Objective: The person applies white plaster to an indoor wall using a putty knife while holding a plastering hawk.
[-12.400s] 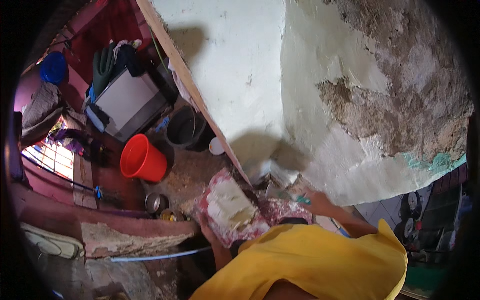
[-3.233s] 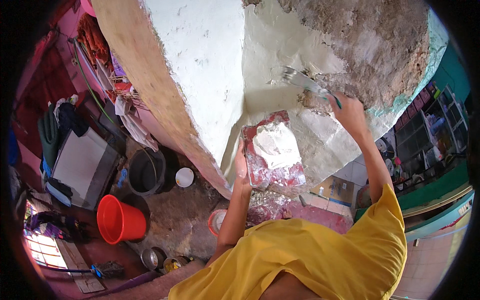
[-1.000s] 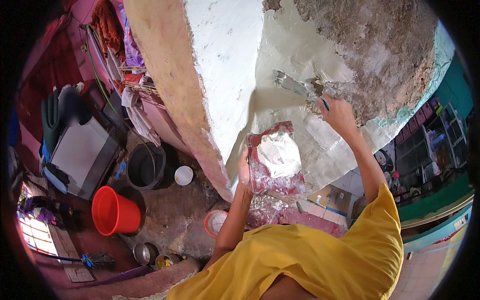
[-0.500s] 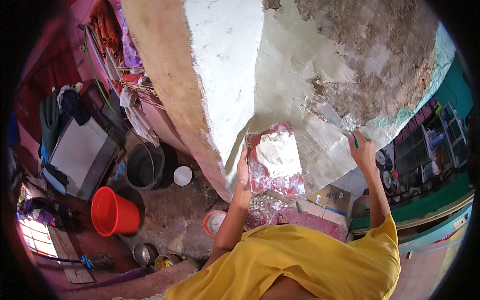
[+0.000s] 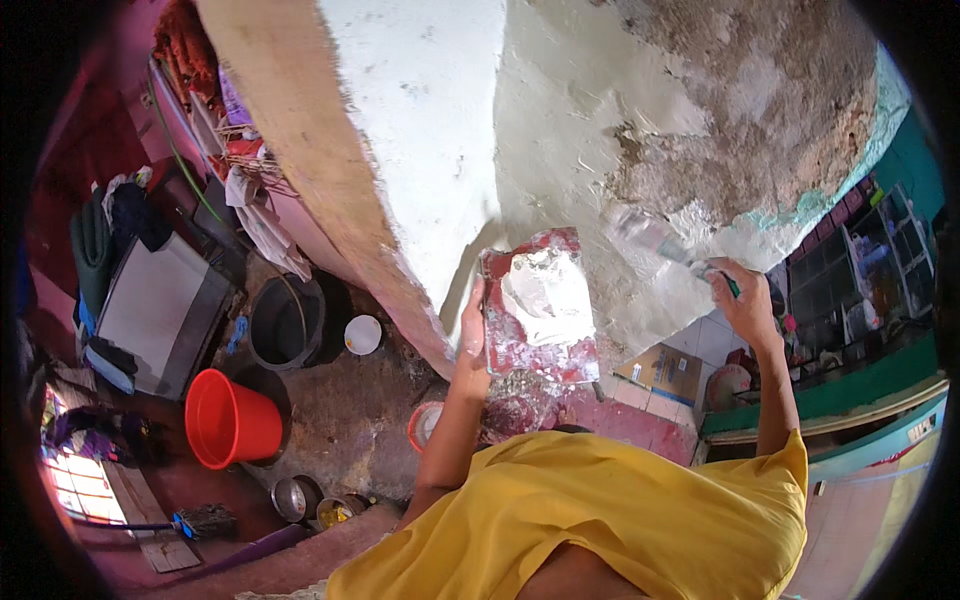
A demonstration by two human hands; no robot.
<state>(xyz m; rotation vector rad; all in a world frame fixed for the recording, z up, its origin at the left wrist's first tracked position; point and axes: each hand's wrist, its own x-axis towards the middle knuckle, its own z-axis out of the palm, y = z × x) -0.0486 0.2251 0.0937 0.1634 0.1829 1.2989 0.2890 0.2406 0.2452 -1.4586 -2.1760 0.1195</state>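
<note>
Before the wall [image 5: 560, 150], scraper [image 5: 672, 250] clamped in right hand [image 5: 748, 300], blurred blade [image 5: 640, 230] perhaps touching, left hand [image 5: 474, 325] clasping red board [image 5: 512, 352] from left

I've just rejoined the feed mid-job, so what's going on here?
A person in a yellow shirt works at a partly coated wall. The left hand holds a red board loaded with white paste. The right hand grips a putty knife, its blurred blade on or close to that wall, beside a rough, bare patch.

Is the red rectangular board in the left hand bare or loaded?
Loaded: a mound of white paste covers the middle of the red rectangular board, whose smeared surface shows below it.
</note>
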